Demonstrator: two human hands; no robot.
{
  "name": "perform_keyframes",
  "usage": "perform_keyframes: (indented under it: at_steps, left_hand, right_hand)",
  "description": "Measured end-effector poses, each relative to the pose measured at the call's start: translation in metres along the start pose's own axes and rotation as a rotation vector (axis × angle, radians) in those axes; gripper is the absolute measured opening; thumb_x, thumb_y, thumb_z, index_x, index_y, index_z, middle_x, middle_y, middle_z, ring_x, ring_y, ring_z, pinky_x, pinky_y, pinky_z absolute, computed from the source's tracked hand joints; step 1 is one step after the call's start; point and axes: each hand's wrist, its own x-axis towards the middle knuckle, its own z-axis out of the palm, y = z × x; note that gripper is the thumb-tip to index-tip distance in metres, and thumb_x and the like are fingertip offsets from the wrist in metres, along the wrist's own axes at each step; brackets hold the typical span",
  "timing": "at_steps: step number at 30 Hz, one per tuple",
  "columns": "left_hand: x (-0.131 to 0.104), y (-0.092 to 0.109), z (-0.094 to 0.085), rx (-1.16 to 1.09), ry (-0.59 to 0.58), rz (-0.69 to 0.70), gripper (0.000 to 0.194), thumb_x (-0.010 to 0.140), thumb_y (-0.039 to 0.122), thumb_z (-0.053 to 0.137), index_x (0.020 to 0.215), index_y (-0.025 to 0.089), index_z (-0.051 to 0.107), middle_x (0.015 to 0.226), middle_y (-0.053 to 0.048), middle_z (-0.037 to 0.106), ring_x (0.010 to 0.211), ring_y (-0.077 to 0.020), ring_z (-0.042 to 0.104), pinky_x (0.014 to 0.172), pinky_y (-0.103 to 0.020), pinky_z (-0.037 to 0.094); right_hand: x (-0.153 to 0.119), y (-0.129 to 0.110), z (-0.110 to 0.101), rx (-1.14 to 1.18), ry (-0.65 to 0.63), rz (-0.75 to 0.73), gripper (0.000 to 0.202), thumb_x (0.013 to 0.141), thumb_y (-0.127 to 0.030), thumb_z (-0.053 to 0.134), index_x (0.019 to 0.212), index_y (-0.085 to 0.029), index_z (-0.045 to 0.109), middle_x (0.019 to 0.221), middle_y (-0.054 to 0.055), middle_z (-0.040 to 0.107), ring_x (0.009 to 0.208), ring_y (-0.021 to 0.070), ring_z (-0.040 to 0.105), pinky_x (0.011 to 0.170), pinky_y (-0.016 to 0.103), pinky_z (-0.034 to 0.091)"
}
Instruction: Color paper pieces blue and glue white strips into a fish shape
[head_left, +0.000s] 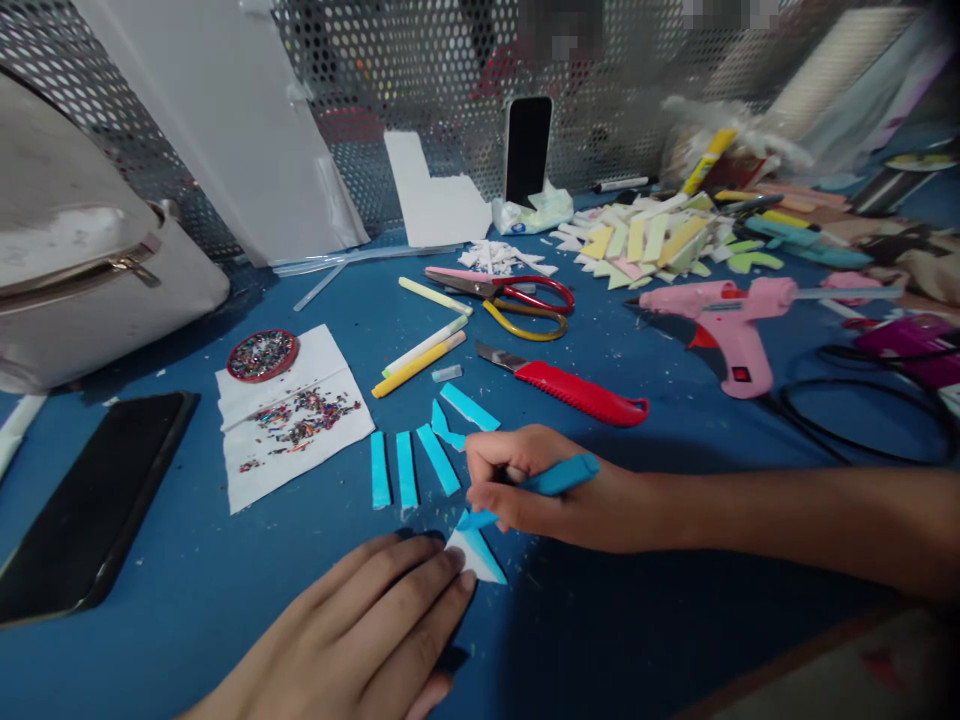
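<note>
My right hand (pixel 551 490) grips a blue crayon (pixel 562 475) between thumb and fingers, its tip touching a small white triangular piece (pixel 474 553). One side of that piece is coloured blue. My left hand (pixel 382 630) lies flat with its fingers stretched out, the fingertips pressing the piece against the table. Just beyond both hands lie several blue strips (pixel 406 470), some upright in a row and others slanted near my right knuckles.
Beyond the strips lie a red utility knife (pixel 581 392), scissors (pixel 551 295), and yellow crayons (pixel 420 363). A pink glue gun (pixel 724 310) is at right with a black cable (pixel 795 420). Left are a paper with glitter bits (pixel 300 450), a phone (pixel 97 500) and a bag (pixel 82 290).
</note>
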Motion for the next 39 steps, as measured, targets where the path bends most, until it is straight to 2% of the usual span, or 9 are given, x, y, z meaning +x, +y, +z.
perform_keyframes:
  at_steps: [6, 12, 14, 18, 21, 24, 30, 35, 39]
  left_hand:
    - [0.004, -0.002, -0.005, 0.028, -0.056, 0.038, 0.033, 0.104, 0.033, 0.040, 0.123, 0.023, 0.064, 0.120, 0.005, 0.068, 0.113, -0.0100, 0.060, 0.107, -0.019, 0.039]
    - [-0.004, 0.001, 0.005, -0.019, 0.001, -0.017, 0.035, 0.105, 0.031, 0.036, 0.127, 0.024, 0.061, 0.126, 0.006, 0.065, 0.119, -0.0104, 0.055, 0.114, -0.022, 0.030]
    - [-0.006, 0.002, 0.007, -0.022, -0.008, -0.015, 0.035, 0.105, 0.030, 0.036, 0.129, 0.024, 0.060, 0.127, 0.005, 0.064, 0.120, -0.0110, 0.055, 0.114, -0.022, 0.031]
    - [-0.007, 0.002, 0.008, -0.031, -0.003, -0.009, 0.035, 0.104, 0.030, 0.036, 0.129, 0.023, 0.060, 0.127, 0.004, 0.064, 0.120, -0.0116, 0.055, 0.112, -0.022, 0.034]
    - [-0.007, 0.002, 0.008, -0.036, -0.004, -0.015, 0.035, 0.104, 0.031, 0.037, 0.129, 0.024, 0.060, 0.128, 0.005, 0.063, 0.121, -0.0110, 0.054, 0.114, -0.022, 0.031]
    - [-0.006, 0.002, 0.007, -0.050, -0.010, -0.021, 0.035, 0.105, 0.031, 0.036, 0.129, 0.023, 0.060, 0.129, 0.006, 0.063, 0.122, -0.0106, 0.053, 0.116, -0.022, 0.027]
    - [-0.006, 0.002, 0.006, -0.014, -0.013, -0.001, 0.035, 0.105, 0.032, 0.037, 0.127, 0.023, 0.062, 0.125, 0.005, 0.065, 0.118, -0.0113, 0.056, 0.110, -0.021, 0.035]
    - [-0.007, 0.003, 0.008, -0.029, -0.005, -0.007, 0.035, 0.105, 0.030, 0.035, 0.130, 0.023, 0.059, 0.130, 0.006, 0.062, 0.123, -0.0113, 0.052, 0.117, -0.024, 0.025]
    - [-0.006, 0.002, 0.008, -0.036, 0.001, -0.012, 0.035, 0.105, 0.029, 0.036, 0.129, 0.022, 0.060, 0.128, 0.005, 0.063, 0.122, -0.0117, 0.053, 0.115, -0.024, 0.029]
  right_hand:
    - [0.000, 0.000, 0.000, -0.001, 0.014, -0.006, 0.028, 0.095, -0.035, 0.057, 0.077, -0.015, 0.049, 0.067, -0.004, 0.052, 0.060, 0.0071, 0.049, 0.054, 0.018, 0.036]
    - [0.002, 0.001, 0.000, 0.011, -0.005, -0.005, 0.033, 0.096, -0.038, 0.053, 0.073, -0.015, 0.048, 0.067, -0.003, 0.051, 0.059, 0.0073, 0.049, 0.053, 0.019, 0.036]
    - [0.001, 0.001, 0.000, -0.001, 0.041, -0.016, 0.031, 0.096, -0.037, 0.055, 0.075, -0.015, 0.048, 0.066, -0.004, 0.051, 0.059, 0.0073, 0.049, 0.052, 0.018, 0.035]
    - [0.001, 0.000, 0.000, 0.010, -0.036, 0.003, 0.036, 0.098, -0.039, 0.051, 0.071, -0.015, 0.049, 0.064, -0.004, 0.049, 0.056, 0.0067, 0.048, 0.051, 0.018, 0.035]
    - [0.001, 0.000, 0.000, 0.007, 0.031, -0.002, 0.033, 0.095, -0.038, 0.056, 0.073, -0.015, 0.047, 0.066, -0.004, 0.049, 0.059, 0.0069, 0.050, 0.053, 0.018, 0.036]
    - [0.001, -0.001, 0.000, 0.008, -0.020, 0.008, 0.036, 0.096, -0.040, 0.053, 0.072, -0.015, 0.049, 0.065, -0.004, 0.050, 0.057, 0.0065, 0.048, 0.051, 0.018, 0.035]
    - [0.001, -0.001, 0.000, 0.002, 0.017, 0.010, 0.036, 0.096, -0.042, 0.055, 0.072, -0.015, 0.047, 0.065, -0.004, 0.049, 0.058, 0.0072, 0.050, 0.052, 0.018, 0.037]
    - [0.001, -0.001, -0.001, 0.025, 0.031, 0.003, 0.038, 0.096, -0.044, 0.053, 0.071, -0.015, 0.048, 0.066, -0.003, 0.048, 0.058, 0.0078, 0.052, 0.052, 0.019, 0.039]
    - [0.001, -0.001, -0.001, 0.002, -0.011, 0.007, 0.040, 0.097, -0.042, 0.050, 0.069, -0.014, 0.049, 0.062, -0.004, 0.047, 0.055, 0.0068, 0.049, 0.050, 0.018, 0.036]
